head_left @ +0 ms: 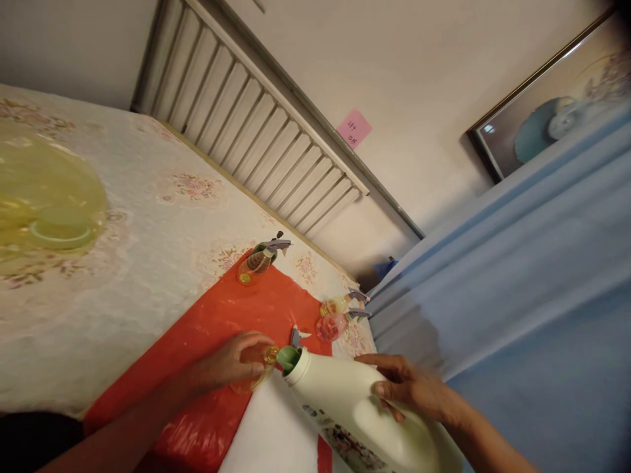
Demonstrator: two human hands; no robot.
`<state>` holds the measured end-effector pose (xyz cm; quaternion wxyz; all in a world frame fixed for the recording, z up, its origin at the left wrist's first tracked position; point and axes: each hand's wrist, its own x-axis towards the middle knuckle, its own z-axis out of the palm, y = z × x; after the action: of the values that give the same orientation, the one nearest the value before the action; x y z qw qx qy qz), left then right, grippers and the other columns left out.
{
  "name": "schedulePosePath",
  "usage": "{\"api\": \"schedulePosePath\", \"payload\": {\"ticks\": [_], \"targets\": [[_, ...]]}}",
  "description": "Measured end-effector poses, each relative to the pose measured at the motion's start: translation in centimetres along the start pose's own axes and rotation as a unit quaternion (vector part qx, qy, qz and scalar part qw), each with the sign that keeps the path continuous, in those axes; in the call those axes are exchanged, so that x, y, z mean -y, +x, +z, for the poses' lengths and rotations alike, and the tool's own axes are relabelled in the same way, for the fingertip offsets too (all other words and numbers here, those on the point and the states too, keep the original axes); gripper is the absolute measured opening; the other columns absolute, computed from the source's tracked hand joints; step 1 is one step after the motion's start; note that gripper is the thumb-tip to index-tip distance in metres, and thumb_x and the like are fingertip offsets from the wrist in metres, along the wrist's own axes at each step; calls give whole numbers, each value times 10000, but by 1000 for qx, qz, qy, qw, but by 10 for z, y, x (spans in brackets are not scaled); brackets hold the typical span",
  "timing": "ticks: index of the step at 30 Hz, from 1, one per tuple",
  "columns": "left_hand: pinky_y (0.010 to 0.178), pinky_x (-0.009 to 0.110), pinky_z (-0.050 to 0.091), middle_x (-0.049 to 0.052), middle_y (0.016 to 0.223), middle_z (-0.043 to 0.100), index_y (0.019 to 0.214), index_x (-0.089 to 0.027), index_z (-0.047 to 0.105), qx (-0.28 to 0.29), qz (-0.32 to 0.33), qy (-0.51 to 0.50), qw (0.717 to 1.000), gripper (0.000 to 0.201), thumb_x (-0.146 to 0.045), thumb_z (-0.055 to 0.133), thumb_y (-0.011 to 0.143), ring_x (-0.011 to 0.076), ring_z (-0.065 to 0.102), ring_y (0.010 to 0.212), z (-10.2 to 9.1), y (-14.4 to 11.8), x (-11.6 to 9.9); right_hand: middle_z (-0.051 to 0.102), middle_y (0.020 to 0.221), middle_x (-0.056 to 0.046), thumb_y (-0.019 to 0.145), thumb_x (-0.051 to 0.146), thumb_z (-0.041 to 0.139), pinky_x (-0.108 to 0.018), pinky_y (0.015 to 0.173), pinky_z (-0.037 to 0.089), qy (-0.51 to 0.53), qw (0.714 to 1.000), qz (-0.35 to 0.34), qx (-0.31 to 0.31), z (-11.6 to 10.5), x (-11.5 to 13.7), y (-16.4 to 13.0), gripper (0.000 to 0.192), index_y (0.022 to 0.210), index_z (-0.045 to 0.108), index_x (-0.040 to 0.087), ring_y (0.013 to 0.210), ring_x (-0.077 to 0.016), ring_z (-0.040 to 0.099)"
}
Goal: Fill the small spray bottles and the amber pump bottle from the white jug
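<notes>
Left hand (236,363): wrapped round small clear orange plastic bottle (256,374). Right hand (409,387): you grip big white plastic jug (355,407), green spout (287,358) at bottle's 3 o'clock. Risk: overtilt, spill onto red plastic sheet (236,315).

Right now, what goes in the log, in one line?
left hand: holds small bottle | right hand: tips white jug | spout at bottle mouth

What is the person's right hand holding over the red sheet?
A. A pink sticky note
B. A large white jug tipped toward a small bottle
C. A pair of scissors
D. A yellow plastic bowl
B: the right hand grips the handle of the large white jug, whose green-lined mouth is tilted toward the small orange bottle that the left hand steadies on the red sheet.
</notes>
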<state>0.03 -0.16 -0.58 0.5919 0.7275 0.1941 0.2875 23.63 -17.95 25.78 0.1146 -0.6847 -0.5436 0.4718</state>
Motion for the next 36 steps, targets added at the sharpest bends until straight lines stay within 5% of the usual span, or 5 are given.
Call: {"api": "schedulePosePath", "payload": {"ticks": [36], "targets": [[1067, 390, 422, 49, 1275, 675, 1159, -246, 662, -15, 24, 13, 1000, 442, -344, 674, 728, 292, 569, 1223, -1, -1, -3, 627, 791, -19, 845, 545, 675, -164, 457, 403, -2, 1000, 10, -3, 1, 3, 1, 559, 1268, 638, 181, 512, -56, 461]]}}
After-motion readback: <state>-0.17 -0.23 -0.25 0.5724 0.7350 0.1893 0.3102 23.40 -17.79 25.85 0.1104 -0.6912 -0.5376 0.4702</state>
